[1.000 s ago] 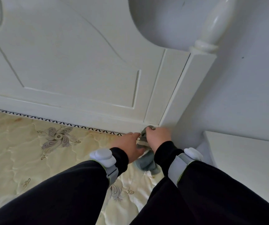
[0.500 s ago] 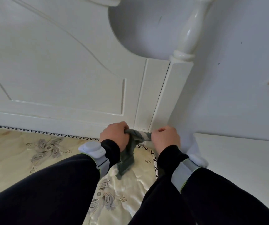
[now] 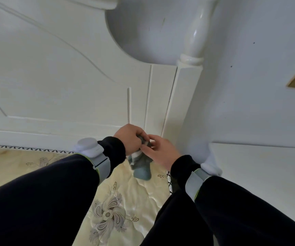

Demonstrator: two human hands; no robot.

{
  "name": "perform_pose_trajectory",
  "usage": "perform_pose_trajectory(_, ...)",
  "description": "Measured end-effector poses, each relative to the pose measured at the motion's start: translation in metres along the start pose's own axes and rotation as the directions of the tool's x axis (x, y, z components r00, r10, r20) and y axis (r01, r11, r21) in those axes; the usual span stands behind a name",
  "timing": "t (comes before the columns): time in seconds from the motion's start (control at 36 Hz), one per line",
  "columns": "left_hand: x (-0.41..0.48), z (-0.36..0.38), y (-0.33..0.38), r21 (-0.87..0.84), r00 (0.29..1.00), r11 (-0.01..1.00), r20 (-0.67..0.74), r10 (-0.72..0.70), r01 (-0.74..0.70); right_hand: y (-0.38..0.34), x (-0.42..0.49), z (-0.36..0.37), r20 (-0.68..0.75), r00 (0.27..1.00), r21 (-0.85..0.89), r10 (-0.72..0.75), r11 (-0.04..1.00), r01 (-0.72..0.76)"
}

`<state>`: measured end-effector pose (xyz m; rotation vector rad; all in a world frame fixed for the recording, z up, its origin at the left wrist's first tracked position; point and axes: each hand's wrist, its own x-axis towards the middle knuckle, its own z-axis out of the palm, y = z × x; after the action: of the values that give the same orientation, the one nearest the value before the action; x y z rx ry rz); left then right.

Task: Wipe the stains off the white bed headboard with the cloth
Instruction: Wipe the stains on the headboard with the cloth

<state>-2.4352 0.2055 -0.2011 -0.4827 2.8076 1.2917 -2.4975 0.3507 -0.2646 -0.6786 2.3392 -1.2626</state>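
the left hand and right hand meet low in front of the white headboard, near its bottom right corner below the turned post. the left grip is curled tight round the top of the grey cloth. the right grip seems to pinch the same bunched end, though the view there is cramped. the rest of the cloth hangs over the patterned mattress. a bedside cabinet stands to the right.

Soft daylight, glossy glare, wide-angle edge distortion
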Motion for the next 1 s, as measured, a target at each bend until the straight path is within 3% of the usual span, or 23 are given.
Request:
perform_pose_trajectory(0.14, -0.003, 0.001, 0.005, 0.035, 0.999, 0.999, 0.051, 0.018, -0.02, -0.001, -0.002, 0.003, -0.046, 0.999, -0.09, 0.004, 0.996, -0.008)
perform_pose_trajectory(0.36, -0.002, -0.003, -0.007, 0.037, 0.99, 0.992, -0.073, 0.12, -0.118, 0.008, 0.008, 0.011, -0.033, 0.998, -0.188, 0.06, 0.98, -0.065)
perform_pose_trajectory(0.47, 0.001, -0.003, -0.008, 0.067, 0.971, 0.982, -0.152, 0.184, -0.175, 0.019, 0.013, 0.014, -0.104, 0.971, 0.143, 0.217, 0.969, -0.202)
perform_pose_trajectory(0.56, 0.002, 0.001, -0.009, 0.143, 0.95, 0.963, -0.184, 0.252, -0.228, 0.022, 0.015, 0.011, -0.146, 0.954, 0.323, 0.261, 0.924, -0.203)
perform_pose_trajectory(0.64, 0.006, 0.001, -0.01, 0.161, 0.938, 0.955, -0.205, 0.279, -0.249, 0.027, 0.014, 0.006, -0.127, 0.96, 0.354, 0.249, 0.916, -0.191)
perform_pose_trajectory(0.78, 0.009, -0.007, -0.003, 0.203, 0.943, 0.941, -0.142, 0.301, -0.27, 0.034, 0.005, 0.002, -0.054, 0.98, 0.152, 0.19, 0.972, -0.18)
perform_pose_trajectory(0.92, 0.015, -0.02, 0.009, 0.19, 0.947, 0.943, -0.116, 0.3, -0.275, 0.026, 0.007, -0.01, 0.023, 0.994, 0.315, 0.108, 0.943, -0.109)
perform_pose_trajectory(1.0, 0.018, -0.027, 0.018, 0.222, 0.941, 0.925, -0.073, 0.331, -0.309, 0.015, 0.013, -0.013, 0.018, 0.999, 0.229, 0.044, 0.972, -0.047)
